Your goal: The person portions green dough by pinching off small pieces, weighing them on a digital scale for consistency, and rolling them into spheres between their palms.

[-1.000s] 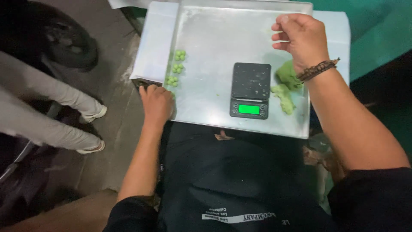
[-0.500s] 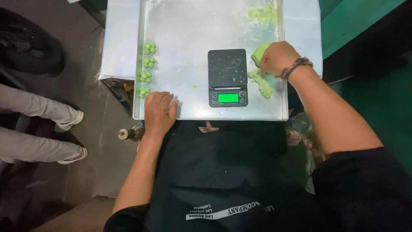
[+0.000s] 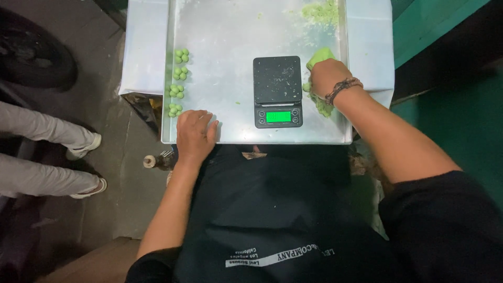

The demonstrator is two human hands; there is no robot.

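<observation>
The right hand (image 3: 326,77) is closed around one green dough lump (image 3: 319,55) beside one black scale (image 3: 277,91). The left hand (image 3: 194,133) lies open, flat on the metal tray (image 3: 230,31), near four clusters of small green balls (image 3: 178,78).

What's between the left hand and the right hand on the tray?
Head view: the black scale with its lit green display sits between the left hand and the right hand, which grips green dough. Otherwise bare tray.
</observation>
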